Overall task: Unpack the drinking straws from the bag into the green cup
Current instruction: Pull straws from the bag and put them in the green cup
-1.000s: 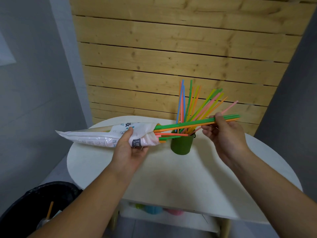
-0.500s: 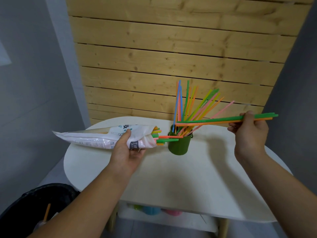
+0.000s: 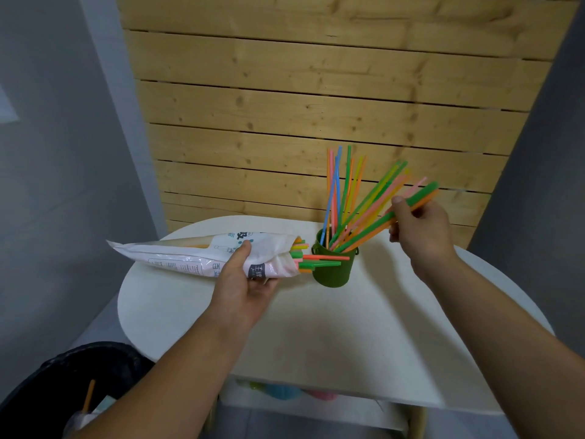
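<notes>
A green cup [image 3: 335, 270] stands on the white round table [image 3: 364, 327] and holds several coloured straws [image 3: 340, 191] fanning upward. My right hand [image 3: 421, 229] is shut on a green and an orange straw [image 3: 373, 228], tilted with their lower ends inside the cup's mouth. My left hand [image 3: 243, 283] grips the white plastic straw bag [image 3: 196, 255] lying sideways above the table, left of the cup. Several straw ends [image 3: 313, 261] poke out of the bag's open mouth, reaching across the cup's front.
A wooden slat wall [image 3: 300, 106] rises behind the table. A black bin [image 3: 57, 394] with a straw in it sits at the lower left. Coloured cups [image 3: 285, 391] rest on a shelf under the table.
My right hand pulled the green and orange straws clear of the bag, swung them from horizontal to tilted and lowered their ends into the cup. The left hand kept the bag nearly still.
</notes>
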